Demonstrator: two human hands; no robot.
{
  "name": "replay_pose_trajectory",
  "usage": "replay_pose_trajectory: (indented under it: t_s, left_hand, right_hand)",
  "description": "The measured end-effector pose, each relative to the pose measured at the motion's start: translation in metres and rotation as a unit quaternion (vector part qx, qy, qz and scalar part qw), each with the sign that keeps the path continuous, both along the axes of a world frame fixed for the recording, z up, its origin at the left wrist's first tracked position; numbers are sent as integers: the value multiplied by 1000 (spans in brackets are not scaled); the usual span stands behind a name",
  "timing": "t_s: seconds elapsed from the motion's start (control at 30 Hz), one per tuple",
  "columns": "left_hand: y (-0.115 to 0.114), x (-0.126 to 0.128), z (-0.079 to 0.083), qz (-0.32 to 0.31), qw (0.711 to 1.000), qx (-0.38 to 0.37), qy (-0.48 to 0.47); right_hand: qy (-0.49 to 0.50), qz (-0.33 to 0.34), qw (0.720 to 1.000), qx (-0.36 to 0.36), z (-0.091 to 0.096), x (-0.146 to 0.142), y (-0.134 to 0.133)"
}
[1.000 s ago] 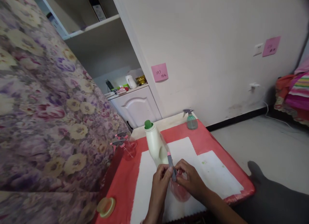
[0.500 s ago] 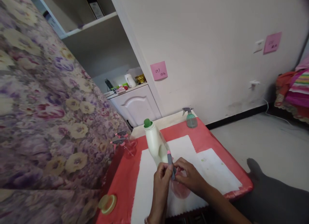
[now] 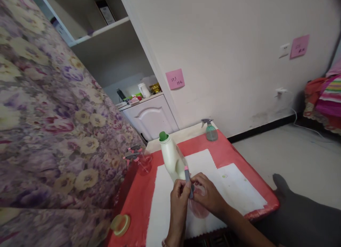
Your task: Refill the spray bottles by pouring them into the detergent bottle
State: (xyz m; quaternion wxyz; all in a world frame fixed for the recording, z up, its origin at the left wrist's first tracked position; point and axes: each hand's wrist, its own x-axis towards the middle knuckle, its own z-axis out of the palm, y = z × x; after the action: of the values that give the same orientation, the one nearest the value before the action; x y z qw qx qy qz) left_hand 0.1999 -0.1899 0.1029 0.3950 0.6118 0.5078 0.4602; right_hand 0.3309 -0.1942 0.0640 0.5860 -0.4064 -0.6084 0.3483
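Observation:
At the table's near side, a clear pink spray bottle [image 3: 199, 208] with a grey sprayer head [image 3: 187, 177] and pink nozzle tip is between my hands. My left hand [image 3: 180, 194] pinches the grey head from the left. From the right, the fingers of my right hand [image 3: 207, 192] close around the bottle's neck, just under the head. Fingers hide most of the join between head and bottle. Right behind them stands a large pale-green jug [image 3: 170, 156], its mouth uncapped with a green spout inside.
Pink spray bottles [image 3: 144, 165] stand at the table's left edge, a green spray bottle [image 3: 211, 132] at the far right corner. A yellowish round lid [image 3: 121, 225] lies near left. White sheets [image 3: 239, 190] cover part of the red tablecloth [image 3: 191, 144]. A floral curtain [image 3: 53, 133] hangs left.
Both hands stay on the spray bottle's head and neck with hardly any movement. The camera view has shifted slightly.

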Motion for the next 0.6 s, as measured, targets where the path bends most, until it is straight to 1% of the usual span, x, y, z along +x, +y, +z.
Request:
replay_pose_trajectory:
  t_s: [0.07, 0.1, 0.13, 0.23, 0.3, 0.33, 0.37, 0.47, 0.5, 0.53, 0.6]
  left_hand:
    - [-1, 0, 0, 3, 1000, 3, 3]
    - [-1, 1, 0, 3, 1000, 4, 5]
    - [-1, 1, 0, 4, 1000, 6, 6]
    - [-2, 1, 0, 8, 1000, 7, 11]
    - [-3, 2, 0, 11, 1000, 7, 11]
    - [-3, 2, 0, 12, 1000, 8, 9]
    - [-3, 2, 0, 13, 1000, 8, 8]
    - [-3, 2, -1, 16, 1000, 11, 11]
    - [-2, 2, -2, 17, 1000, 12, 13]
    - [-2, 2, -2, 17, 1000, 12, 12]
    - [-2, 2, -3, 19, 1000, 11, 8]
  right_hand:
    - [6, 47, 999, 10, 4, 4, 0]
    - [17, 53, 998, 9, 3, 4, 0]
    - [30, 44, 999, 4, 2, 2, 0]
    - [62, -42, 997, -14, -6, -11, 1]
    - [62, -75, 995, -25, -9, -16, 1]
    - [56, -73, 995, -26, -9, -15, 1]
    - [49, -56, 997, -23, -8, -13, 1]
    - [39, 44, 998, 5, -2, -2, 1]
    - [45, 63, 997, 10, -2, 0, 1]
    - [55, 64, 996, 8, -2, 0, 1]
    - [79, 22, 997, -8, -4, -4, 1]
